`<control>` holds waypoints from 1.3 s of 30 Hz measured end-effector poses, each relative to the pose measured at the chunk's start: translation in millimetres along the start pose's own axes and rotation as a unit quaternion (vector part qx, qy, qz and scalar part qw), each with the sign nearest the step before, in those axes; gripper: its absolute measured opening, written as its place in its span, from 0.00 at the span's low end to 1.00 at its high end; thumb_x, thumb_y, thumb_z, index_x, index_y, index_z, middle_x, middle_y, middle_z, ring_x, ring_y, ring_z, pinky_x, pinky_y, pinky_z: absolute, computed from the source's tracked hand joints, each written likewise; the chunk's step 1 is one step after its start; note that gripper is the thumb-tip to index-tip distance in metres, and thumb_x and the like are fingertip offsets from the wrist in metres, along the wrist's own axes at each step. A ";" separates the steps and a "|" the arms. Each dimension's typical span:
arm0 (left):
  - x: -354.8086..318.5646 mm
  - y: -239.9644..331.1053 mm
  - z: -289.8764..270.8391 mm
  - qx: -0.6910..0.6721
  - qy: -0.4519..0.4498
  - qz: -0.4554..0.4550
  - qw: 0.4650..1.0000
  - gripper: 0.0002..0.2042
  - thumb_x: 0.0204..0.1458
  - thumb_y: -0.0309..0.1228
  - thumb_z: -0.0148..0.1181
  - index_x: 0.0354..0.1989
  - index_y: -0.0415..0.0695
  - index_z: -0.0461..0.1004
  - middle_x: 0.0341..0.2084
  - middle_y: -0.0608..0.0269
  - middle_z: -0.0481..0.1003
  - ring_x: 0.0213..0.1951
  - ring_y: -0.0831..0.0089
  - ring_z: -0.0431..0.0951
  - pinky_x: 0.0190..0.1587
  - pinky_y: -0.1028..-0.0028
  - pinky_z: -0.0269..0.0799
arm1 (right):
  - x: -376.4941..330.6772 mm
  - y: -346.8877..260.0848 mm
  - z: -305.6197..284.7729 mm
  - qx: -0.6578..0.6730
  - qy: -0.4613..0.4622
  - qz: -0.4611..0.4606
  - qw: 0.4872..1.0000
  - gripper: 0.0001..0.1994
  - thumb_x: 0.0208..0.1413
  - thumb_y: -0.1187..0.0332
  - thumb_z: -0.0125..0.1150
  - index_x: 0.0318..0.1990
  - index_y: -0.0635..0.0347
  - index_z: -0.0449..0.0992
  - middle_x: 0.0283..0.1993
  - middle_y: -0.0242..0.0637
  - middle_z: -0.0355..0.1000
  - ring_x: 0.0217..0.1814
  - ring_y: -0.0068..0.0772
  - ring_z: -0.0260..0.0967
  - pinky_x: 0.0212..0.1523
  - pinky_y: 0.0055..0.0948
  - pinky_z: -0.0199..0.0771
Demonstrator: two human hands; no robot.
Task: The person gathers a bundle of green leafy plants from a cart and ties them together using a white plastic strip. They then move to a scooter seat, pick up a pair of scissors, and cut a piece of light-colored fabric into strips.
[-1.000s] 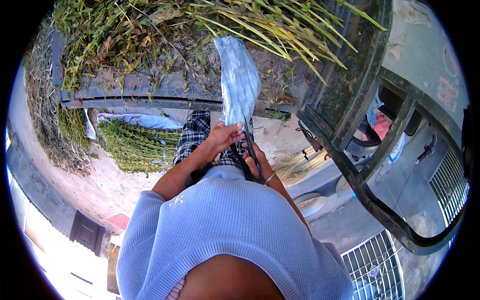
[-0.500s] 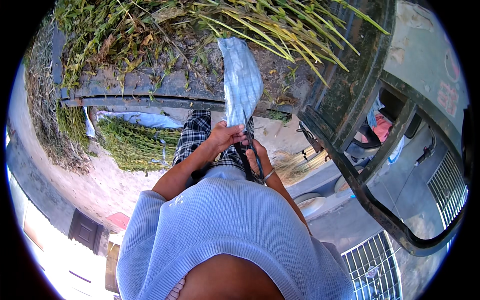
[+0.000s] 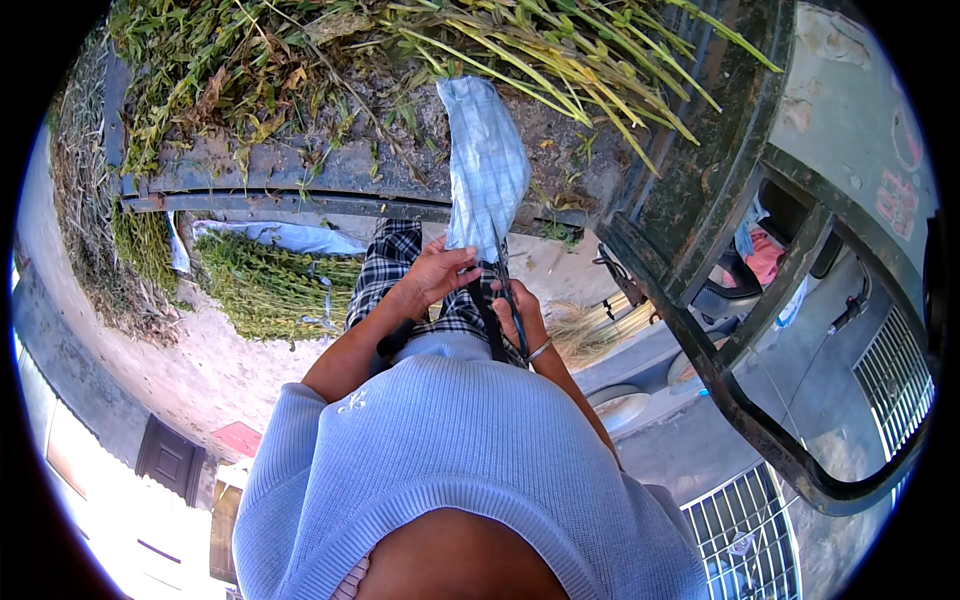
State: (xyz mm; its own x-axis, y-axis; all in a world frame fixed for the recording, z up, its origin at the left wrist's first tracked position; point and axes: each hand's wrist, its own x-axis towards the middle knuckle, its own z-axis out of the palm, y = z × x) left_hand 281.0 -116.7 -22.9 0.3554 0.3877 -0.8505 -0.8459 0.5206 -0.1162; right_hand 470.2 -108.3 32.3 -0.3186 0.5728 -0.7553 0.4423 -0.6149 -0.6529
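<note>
A light blue checked cloth (image 3: 485, 160) stretches away from me over the front edge of a metal cart bed (image 3: 290, 205). My left hand (image 3: 435, 275) is closed on its near end, thumb and fingers pinching the edge. Close beside it on the right, my right hand (image 3: 518, 312) is closed around dark scissors (image 3: 503, 268), whose blades point away from me at the cloth's near right edge. Part of the handles is hidden by the fingers. Both hands are just in front of my waist, above black-and-white checked trousers (image 3: 385, 265).
Cut green plants (image 3: 230, 90) and long yellow-green stalks (image 3: 560, 60) lie on the cart bed. At right rises a dark metal frame (image 3: 745, 400). More plants (image 3: 270, 290) are on the ground at left, by a white sheet (image 3: 280, 237). Window bars (image 3: 745, 530) show lower right.
The scissor blades have shifted from over the cloth to its right edge. The cloth has swung slightly right, and my left hand has moved a little left and down.
</note>
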 end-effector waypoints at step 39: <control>8.0 -16.4 -23.3 0.022 0.075 0.052 0.996 0.04 0.48 0.27 0.62 0.25 0.47 0.73 0.18 0.71 0.73 0.22 0.81 0.74 0.26 0.79 0.74 | -18.2 23.9 11.2 0.017 -0.149 -0.028 0.988 0.43 0.46 0.32 0.48 0.53 0.67 0.60 0.46 0.49 0.66 0.49 0.44 0.66 0.49 0.33 0.65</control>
State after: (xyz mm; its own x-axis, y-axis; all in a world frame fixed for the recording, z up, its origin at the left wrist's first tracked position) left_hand 288.5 -139.8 -39.8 0.2002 0.3247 -0.9244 -0.8555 0.5178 -0.0034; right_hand 477.2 -139.5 29.8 -0.5766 0.4249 -0.6978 0.3893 -0.6080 -0.6920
